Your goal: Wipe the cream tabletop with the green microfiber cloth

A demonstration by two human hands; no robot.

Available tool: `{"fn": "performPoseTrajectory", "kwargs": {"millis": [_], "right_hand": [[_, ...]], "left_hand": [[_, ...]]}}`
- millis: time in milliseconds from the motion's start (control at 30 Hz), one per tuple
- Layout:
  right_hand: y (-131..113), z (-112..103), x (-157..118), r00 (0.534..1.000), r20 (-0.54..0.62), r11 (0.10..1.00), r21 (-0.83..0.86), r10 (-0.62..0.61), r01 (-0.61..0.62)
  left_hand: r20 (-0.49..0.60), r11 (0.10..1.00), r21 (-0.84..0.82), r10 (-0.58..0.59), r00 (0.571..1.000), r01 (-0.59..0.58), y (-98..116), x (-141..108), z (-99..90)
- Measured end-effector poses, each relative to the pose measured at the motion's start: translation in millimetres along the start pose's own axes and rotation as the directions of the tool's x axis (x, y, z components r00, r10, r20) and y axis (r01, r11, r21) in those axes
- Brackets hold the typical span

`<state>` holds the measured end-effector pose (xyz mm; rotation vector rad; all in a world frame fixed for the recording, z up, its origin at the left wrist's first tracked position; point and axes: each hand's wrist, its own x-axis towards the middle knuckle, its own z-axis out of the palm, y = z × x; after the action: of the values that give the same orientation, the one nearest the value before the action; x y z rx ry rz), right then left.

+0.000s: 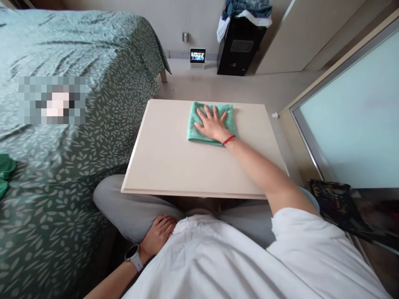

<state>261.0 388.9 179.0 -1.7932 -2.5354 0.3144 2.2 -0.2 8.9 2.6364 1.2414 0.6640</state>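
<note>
Teal terry cloth (195,132) lying flat and roughly square on a cream board (162,153), toward the board's far edge and a little right of centre. Right hand (213,123) on top of it: palm down, fingers spread, open and pressing, with no clench and no pinch on any fold. Red string bracelet (229,140) at that wrist, just beyond the cloth's near edge.

As things lie: cloth spread, no bunching visible, hand in contact. Most of the board's top outside the cloth, toward the near edge and the left. No streaks or wet marks to make out at this view.

Left hand (158,234) away from the board, relaxed on the left thigh of grey trousers (124,199), fingers loose, gripping nothing visible. White-strapped smartwatch (132,257) on that wrist.

Farther out, a green leaf-print bedspread (62,174) on the left, with a dark green cloth (4,170) at the frame's edge. Ahead, a black cabinet (238,45), its inside hidden, with folded clothing (246,10) heaped on top, and a small lit screen (198,58) on the floor beside it.
</note>
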Motion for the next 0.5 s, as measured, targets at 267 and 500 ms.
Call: {"fn": "performPoseTrajectory", "kwargs": {"millis": [267, 500], "right_hand": [[-52.4, 36.1, -166.6, 0.964, 0.024, 0.964, -0.030, -0.265, 0.265], [-73.3, 42.3, -181.1, 0.901, 0.075, 0.904, 0.011, -0.428, 0.428]], "left_hand": [[-0.013, 1.000, -0.002, 0.006, 1.000, -0.006, -2.5, -1.8, 3.3], [-0.029, 1.000, 0.019, 0.017, 0.999, -0.016, -1.1, 1.7, 1.1]]}}
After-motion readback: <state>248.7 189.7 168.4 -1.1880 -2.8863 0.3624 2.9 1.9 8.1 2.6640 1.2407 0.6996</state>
